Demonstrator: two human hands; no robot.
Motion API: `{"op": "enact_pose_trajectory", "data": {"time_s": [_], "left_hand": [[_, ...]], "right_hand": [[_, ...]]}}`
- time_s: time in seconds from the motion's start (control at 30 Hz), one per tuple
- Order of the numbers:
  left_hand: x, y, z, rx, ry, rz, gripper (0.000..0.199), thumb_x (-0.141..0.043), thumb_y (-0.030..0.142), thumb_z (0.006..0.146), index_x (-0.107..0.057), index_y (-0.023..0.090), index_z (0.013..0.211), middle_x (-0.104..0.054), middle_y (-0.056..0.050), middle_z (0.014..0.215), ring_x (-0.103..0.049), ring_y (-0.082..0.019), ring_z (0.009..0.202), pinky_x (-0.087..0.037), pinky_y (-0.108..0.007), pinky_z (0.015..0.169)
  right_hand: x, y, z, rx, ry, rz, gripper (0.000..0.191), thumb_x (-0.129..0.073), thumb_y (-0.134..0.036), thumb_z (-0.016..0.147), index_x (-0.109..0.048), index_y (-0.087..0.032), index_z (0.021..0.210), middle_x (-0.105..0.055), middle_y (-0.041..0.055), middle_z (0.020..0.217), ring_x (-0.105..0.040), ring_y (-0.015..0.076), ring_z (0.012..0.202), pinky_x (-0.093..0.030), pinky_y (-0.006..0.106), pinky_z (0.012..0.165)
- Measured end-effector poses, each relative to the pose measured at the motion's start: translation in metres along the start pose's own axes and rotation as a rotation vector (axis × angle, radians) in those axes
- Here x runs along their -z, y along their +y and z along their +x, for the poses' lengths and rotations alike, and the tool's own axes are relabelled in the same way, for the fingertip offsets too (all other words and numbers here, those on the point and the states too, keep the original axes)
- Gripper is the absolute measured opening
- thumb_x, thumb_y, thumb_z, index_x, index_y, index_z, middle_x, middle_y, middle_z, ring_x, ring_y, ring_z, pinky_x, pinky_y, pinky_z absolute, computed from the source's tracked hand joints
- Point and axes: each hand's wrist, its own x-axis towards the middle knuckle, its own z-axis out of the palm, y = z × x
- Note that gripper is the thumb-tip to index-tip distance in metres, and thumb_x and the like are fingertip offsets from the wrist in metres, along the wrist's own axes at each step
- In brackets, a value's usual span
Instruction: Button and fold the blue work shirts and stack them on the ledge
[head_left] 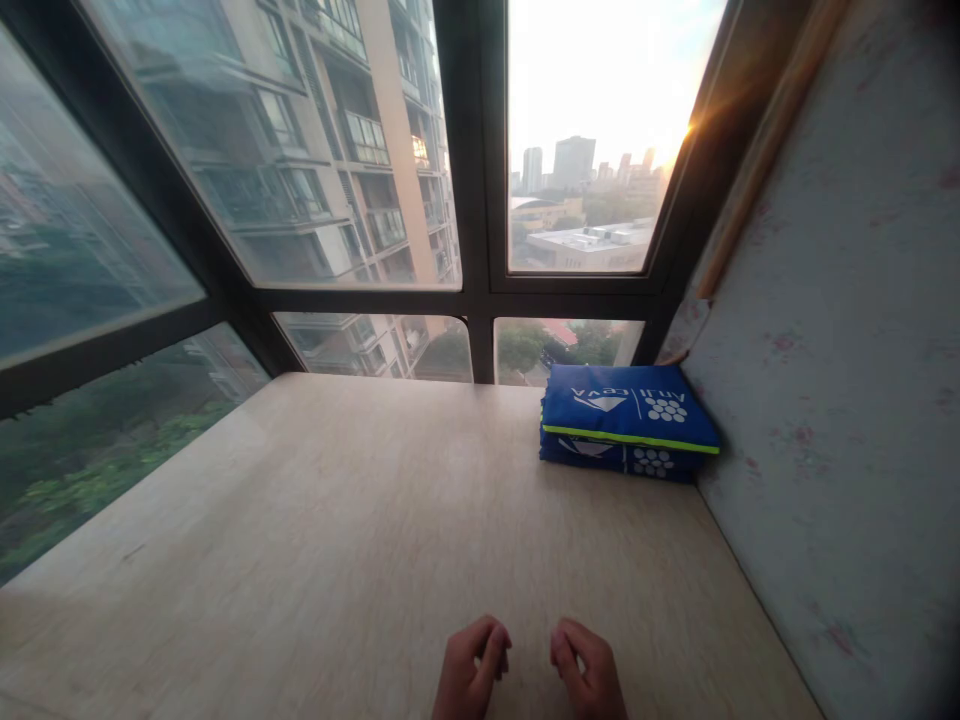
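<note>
My left hand [475, 665] is at the bottom edge of the view, just left of my right hand [585, 668]. Both are curled, with thumb and fingertips together and a small gap inside the curl. I see nothing in either one, and they do not touch each other. Farther back on the right, a stack of folded blue fabric [626, 410] lies on the pale stone-look sill [337, 520], apart from both hands. It has white printed lettering, logos and a lime-green edge strip. The lettering appears upside down from here.
Dark window frames [474, 200] border the far side and the left. On the right, a wall with floral paper [832, 400] meets the sill beside the folded fabric. Outside the glass are a tall building [360, 130], greenery and a low sun.
</note>
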Motion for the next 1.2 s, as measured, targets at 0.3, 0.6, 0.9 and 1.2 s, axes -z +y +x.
{"op": "enact_pose_trajectory", "data": {"time_s": [0.3, 0.6, 0.9, 1.2], "left_hand": [[-0.031, -0.032, -0.016, -0.233, 0.097, 0.517, 0.029, -0.043, 0.026, 0.091, -0.052, 0.021, 0.064, -0.059, -0.004, 0.064, -0.05, -0.016, 0.059, -0.032, -0.028, 0.058], [-0.031, -0.033, -0.016, -0.268, 0.105, 0.585, 0.028, -0.042, 0.023, 0.092, -0.049, 0.02, 0.065, -0.061, -0.004, 0.066, -0.053, -0.016, 0.06, -0.03, -0.029, 0.057], [-0.033, -0.036, -0.015, -0.261, 0.122, 0.586, 0.029, -0.041, 0.022, 0.094, -0.047, 0.019, 0.066, -0.06, -0.002, 0.064, -0.05, -0.012, 0.057, -0.028, -0.026, 0.056], [-0.033, -0.036, -0.015, -0.239, 0.139, 0.57, 0.029, -0.042, 0.024, 0.094, -0.045, 0.019, 0.066, -0.06, -0.002, 0.065, -0.05, -0.012, 0.058, -0.028, -0.025, 0.056]], "right_hand": [[-0.028, 0.013, -0.028, 0.272, -0.074, -0.448, 0.032, -0.043, -0.025, 0.093, -0.055, -0.019, 0.064, -0.061, 0.0006, 0.062, -0.056, 0.0122, 0.056, -0.033, 0.022, 0.056], [-0.026, 0.011, -0.027, 0.293, -0.109, -0.556, 0.034, -0.042, -0.025, 0.096, -0.053, -0.019, 0.064, -0.061, 0.0001, 0.063, -0.058, 0.0126, 0.056, -0.032, 0.023, 0.057], [-0.029, 0.021, -0.026, 0.369, -0.026, -0.49, 0.037, -0.037, -0.025, 0.098, -0.05, -0.019, 0.063, -0.058, -0.0011, 0.059, -0.055, 0.0104, 0.051, -0.032, 0.023, 0.054], [-0.027, 0.02, -0.026, 0.339, -0.032, -0.487, 0.038, -0.037, -0.027, 0.099, -0.05, -0.02, 0.064, -0.056, -0.001, 0.06, -0.054, 0.0113, 0.053, -0.032, 0.024, 0.055]]}}
